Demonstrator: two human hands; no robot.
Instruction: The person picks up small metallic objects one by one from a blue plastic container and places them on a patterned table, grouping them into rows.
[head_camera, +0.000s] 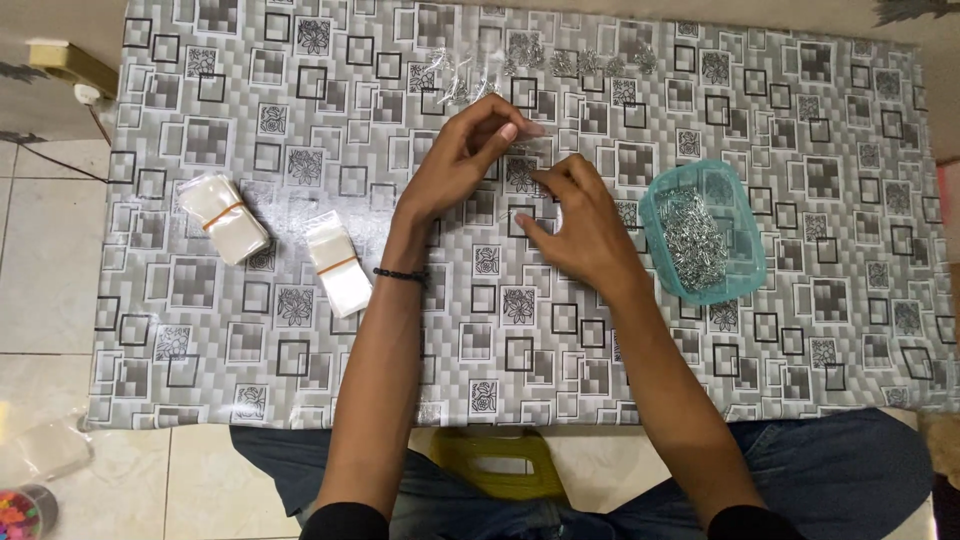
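Clear small bag (520, 160) pinched by both hands mid-table, teal tub (745, 270) rightward.

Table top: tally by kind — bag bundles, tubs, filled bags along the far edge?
Rubber-banded bundles of clear bags: 2
Teal tub of metal pins: 1
Filled small bags at far edge: too blurred to count
Total countable: 3
Left hand and right hand pinch one small clear bag.
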